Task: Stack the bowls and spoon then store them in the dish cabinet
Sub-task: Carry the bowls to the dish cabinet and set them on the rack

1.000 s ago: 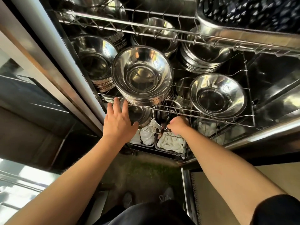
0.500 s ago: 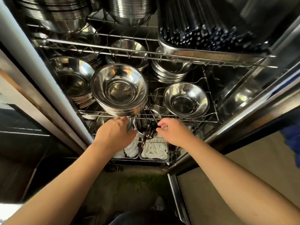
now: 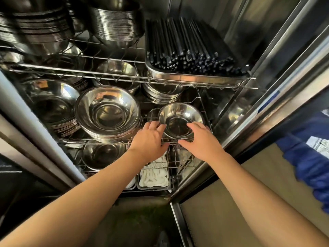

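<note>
A small steel bowl (image 3: 179, 113) sits at the right of the dish cabinet's middle wire rack (image 3: 80, 139). My left hand (image 3: 151, 138) grips its left rim with curled fingers. My right hand (image 3: 199, 138) holds the near right rim, fingers over the edge and thumb under it. A tall stack of larger steel bowls (image 3: 106, 111) stands just left of the small bowl, with another stack (image 3: 51, 104) further left. No spoon shows in either hand.
The upper rack holds a steel tray of black chopsticks (image 3: 192, 56) and more bowl stacks (image 3: 115, 27). On the lowest rack are a bowl (image 3: 101, 154) and trays of white items (image 3: 154, 173). The cabinet's steel frame (image 3: 249, 139) borders the right; blue cloth (image 3: 306, 157) hangs beyond.
Both hands rose from the lower rack's front to the middle rack and took hold of the small bowl on the right. The view tilted upward, showing the chopstick tray.
</note>
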Tool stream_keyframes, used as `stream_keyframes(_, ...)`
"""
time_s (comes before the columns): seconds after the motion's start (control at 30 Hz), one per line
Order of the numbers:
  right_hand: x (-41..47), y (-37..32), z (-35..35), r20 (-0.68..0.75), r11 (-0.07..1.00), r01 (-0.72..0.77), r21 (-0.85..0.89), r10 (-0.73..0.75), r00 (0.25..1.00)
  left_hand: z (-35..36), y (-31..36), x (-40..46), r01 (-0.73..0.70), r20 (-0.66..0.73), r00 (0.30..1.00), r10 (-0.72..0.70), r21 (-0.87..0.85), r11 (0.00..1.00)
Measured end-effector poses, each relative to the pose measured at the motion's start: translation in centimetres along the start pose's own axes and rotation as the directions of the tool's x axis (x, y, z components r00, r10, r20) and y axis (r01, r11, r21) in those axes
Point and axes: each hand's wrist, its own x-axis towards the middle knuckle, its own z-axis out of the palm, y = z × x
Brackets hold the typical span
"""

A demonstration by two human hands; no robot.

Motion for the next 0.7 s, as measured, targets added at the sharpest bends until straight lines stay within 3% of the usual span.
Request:
stream_keyframes(0.13,1.0,1.0,0.7,0.077,0.985,-0.172,-0.011,0.172,0.982,2.2,0.3,1.2,0.056,0.112,0.992,-0.06,0.033,0.998)
stream_keyframes(0.23,1.7,1.6,1.2,0.107,0.975,-0.223,0.01,0.221,0.97,3.4,0.1,1.5,0.087,0.14,0.986,-0.089,0.018,0.996)
stream_keyframes(0.7,2.3,1.4,2.3,0.136,0.988,-0.152,-0.012,0.152,0.979,3.7,-0.1,-0.1,0.161,0.067,0.985,-0.162,0.013,0.987)
